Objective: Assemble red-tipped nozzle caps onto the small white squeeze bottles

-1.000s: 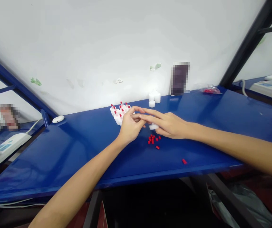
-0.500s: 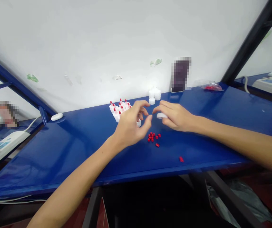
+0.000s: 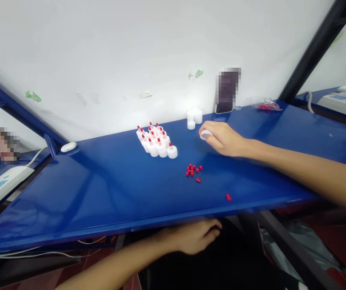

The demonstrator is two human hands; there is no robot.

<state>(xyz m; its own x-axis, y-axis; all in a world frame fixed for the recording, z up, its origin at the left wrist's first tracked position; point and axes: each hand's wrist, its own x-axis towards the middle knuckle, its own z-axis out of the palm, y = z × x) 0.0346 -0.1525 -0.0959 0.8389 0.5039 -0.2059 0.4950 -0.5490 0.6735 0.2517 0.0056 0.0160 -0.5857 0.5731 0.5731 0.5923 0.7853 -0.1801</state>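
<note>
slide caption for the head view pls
Right hand holds a round white plastic piece at a glossy blue table, left hand near its front edge.

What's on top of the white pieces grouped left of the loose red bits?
Small red tips stand up from the white pieces. Whatever the tips cover is hidden, and the front pieces block the lower parts of those behind.

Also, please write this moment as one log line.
right hand: holds white piece | left hand: off table | red bits: on table | red-tipped pieces: grouped
</note>
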